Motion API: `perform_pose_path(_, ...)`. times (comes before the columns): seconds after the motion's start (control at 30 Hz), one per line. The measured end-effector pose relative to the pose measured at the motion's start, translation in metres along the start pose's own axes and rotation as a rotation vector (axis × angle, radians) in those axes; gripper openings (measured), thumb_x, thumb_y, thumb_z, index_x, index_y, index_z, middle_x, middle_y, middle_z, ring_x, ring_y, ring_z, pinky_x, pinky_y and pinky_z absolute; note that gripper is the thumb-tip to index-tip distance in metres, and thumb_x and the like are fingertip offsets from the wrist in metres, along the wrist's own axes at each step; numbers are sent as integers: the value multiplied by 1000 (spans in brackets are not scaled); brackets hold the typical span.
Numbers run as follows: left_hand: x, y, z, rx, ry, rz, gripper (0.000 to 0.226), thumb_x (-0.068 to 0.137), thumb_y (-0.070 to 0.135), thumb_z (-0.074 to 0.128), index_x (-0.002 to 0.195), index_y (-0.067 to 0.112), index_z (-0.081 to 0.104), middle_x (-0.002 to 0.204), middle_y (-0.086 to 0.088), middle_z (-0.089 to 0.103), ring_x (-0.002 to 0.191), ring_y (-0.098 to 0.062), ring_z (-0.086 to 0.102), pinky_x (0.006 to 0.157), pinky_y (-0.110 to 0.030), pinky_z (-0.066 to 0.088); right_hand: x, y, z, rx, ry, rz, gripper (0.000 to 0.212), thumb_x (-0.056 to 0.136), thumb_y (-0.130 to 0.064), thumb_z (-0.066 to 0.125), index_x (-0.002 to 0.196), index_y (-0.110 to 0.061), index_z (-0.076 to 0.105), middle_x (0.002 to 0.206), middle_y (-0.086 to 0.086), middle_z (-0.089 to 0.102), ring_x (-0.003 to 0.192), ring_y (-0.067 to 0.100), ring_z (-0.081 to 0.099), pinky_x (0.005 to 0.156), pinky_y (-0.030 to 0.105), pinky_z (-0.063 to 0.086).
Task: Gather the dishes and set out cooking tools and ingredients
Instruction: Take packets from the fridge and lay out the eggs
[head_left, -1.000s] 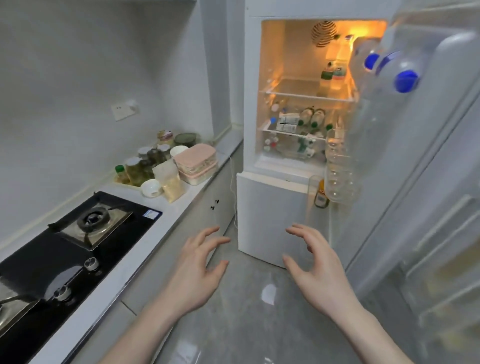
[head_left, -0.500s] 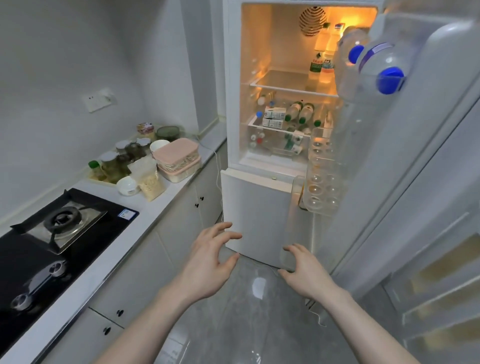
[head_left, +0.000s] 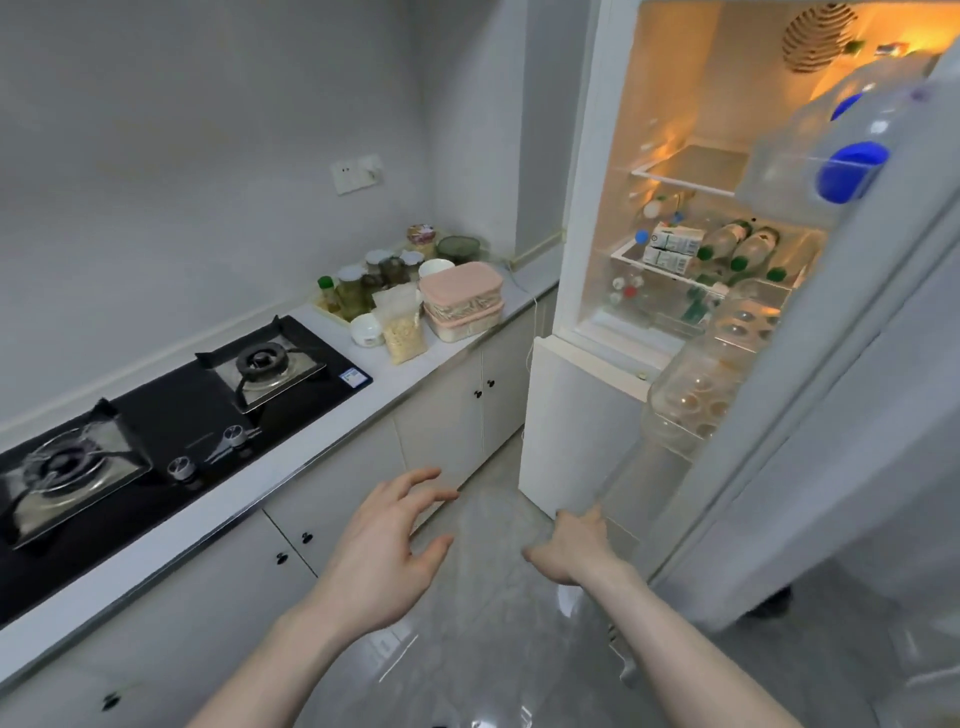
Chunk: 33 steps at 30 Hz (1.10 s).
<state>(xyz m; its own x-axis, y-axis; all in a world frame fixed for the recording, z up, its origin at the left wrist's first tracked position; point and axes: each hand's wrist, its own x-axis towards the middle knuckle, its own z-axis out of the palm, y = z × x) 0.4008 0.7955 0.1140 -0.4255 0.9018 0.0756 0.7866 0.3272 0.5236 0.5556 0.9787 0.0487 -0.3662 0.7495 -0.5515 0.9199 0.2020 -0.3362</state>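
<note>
The white fridge stands ahead on the right, its upper door (head_left: 857, 364) swung open toward me and the lit upper compartment (head_left: 691, 171) showing. Green-capped bottles (head_left: 737, 244) and small cartons (head_left: 670, 249) lie on its shelf. The lower fridge door (head_left: 576, 415) is closed. My right hand (head_left: 571, 548) is at that door's bottom right corner, fingers curled onto its edge with the fingertips hidden. My left hand (head_left: 384, 545) hovers over the floor to the left, fingers spread, holding nothing.
Blue-capped bottles (head_left: 847, 171) and a clear egg tray (head_left: 696, 395) sit in the open door's racks. On the white counter (head_left: 363, 400) stand stacked pink containers (head_left: 462, 296), jars (head_left: 374, 275), a grain bag (head_left: 402, 332), a white bowl (head_left: 366, 330) and a black gas hob (head_left: 171, 415). Cabinet doors (head_left: 447, 421) run below.
My view has dropped and swung right, closer to the fridge. My right hand moved forward and down to the lower door's bottom corner. My left hand stayed spread beside it.
</note>
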Motion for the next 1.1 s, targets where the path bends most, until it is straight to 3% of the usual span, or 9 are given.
perform_pose_path(0.1, -5, 2, -3, 4, 23, -29, 39, 92, 39, 64, 128, 46, 54, 150, 27, 37, 137, 0, 35, 110, -18, 26, 4, -18, -4, 13, 25, -40, 79, 88, -49, 59, 150, -7, 36, 161, 34, -6, 152, 42, 13, 121, 33, 22)
perform_pose_path(0.17, -6, 4, -7, -3, 44, -46, 38, 92, 38, 63, 128, 45, 54, 150, 27, 37, 137, 0, 35, 112, -20, 27, 4, -33, -5, 28, 29, -120, 78, 89, -46, 59, 152, -10, 33, 164, 27, -8, 153, 38, 13, 121, 34, 23)
perform_pose_path(0.4, 20, -5, -35, -39, 143, -60, 36, 91, 35, 65, 124, 45, 56, 144, 31, 40, 133, 3, 39, 109, -20, 30, -16, -68, -29, 68, 79, -564, 65, 86, -47, 65, 145, -30, 46, 164, -4, 18, 150, 14, 27, 120, 30, 29)
perform_pose_path(0.53, 55, -9, -48, -69, 145, 0, 36, 89, 33, 67, 122, 46, 58, 141, 31, 43, 130, 5, 42, 107, -19, 32, -28, -73, -57, 147, 145, -688, 50, 87, -48, 63, 135, -41, 51, 154, -22, 29, 140, 0, 36, 115, 29, 37)
perform_pose_path(0.63, 86, -6, -58, -115, 166, 70, 36, 89, 31, 68, 121, 43, 59, 139, 30, 45, 130, 5, 43, 110, -22, 34, -43, -75, -72, 150, 91, -758, 46, 87, -53, 62, 131, -45, 54, 144, -32, 40, 129, -9, 44, 107, 24, 43)
perform_pose_path(0.73, 110, -1, -67, -145, 194, 126, 34, 89, 29, 68, 120, 42, 61, 137, 30, 47, 129, 3, 46, 109, -26, 38, -54, -69, -90, 253, 27, -755, 39, 87, -46, 68, 125, -48, 60, 128, -25, 58, 118, -7, 56, 99, 22, 49)
perform_pose_path(1.1, 178, 18, -85, -255, 213, 204, 38, 95, 13, 61, 125, 37, 63, 134, 25, 55, 129, 2, 49, 106, -28, 44, -4, -94, -129, 235, -99, -867, 41, 92, -37, 69, 132, -40, 59, 127, -24, 62, 118, -8, 57, 104, 22, 47)
